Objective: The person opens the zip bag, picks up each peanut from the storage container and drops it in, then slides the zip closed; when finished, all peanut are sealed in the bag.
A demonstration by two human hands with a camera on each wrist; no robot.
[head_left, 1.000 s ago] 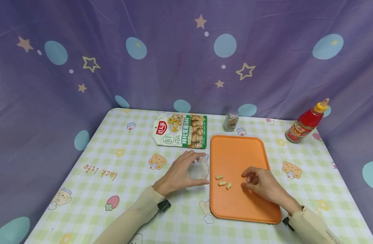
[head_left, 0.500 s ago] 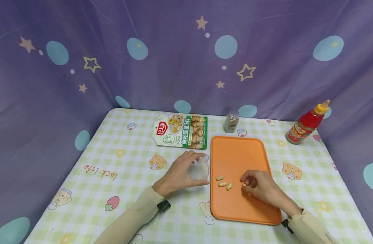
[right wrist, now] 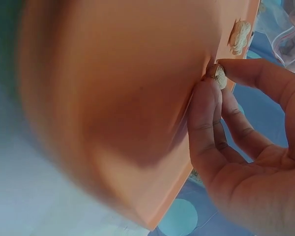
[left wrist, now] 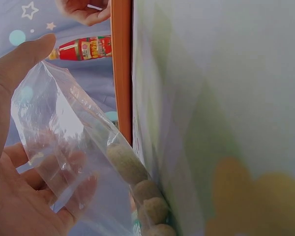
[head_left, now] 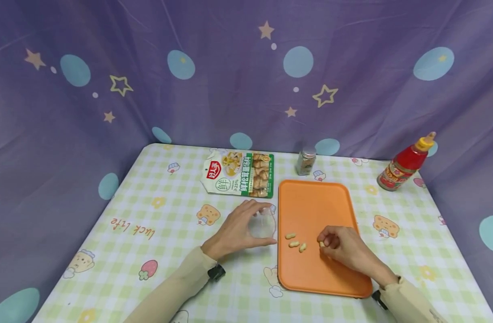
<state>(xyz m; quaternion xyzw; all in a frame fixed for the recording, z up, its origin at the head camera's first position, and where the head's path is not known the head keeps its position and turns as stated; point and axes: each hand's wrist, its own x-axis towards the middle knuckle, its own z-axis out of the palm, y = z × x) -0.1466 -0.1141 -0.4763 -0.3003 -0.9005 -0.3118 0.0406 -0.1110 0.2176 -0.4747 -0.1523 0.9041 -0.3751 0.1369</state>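
My left hand (head_left: 232,231) holds a clear plastic bag (head_left: 264,225) at the tray's left edge, thumb and fingers spread to keep its mouth wide. In the left wrist view, several peanuts (left wrist: 128,164) lie in the lower part of the bag (left wrist: 64,128). Over the orange tray (head_left: 315,202), my right hand (head_left: 349,251) pinches a peanut (right wrist: 219,77) between thumb and fingertips, close to the tray surface. Three unshelled peanuts lie on the tray's left side: one behind (head_left: 290,235), one in the middle (head_left: 294,244) and one nearer (head_left: 302,247).
Behind the left hand lies a flat soup seasoning packet (head_left: 238,173). A small spice jar (head_left: 306,161) stands beyond the tray, and a red sauce bottle (head_left: 404,163) stands at the back right. A checked cloth (head_left: 170,233) covers the table, with a purple curtain (head_left: 230,103) behind.
My right hand's fingers have come together and pinch a peanut that now shows at the fingertips. The left hand and bag have stayed in place.
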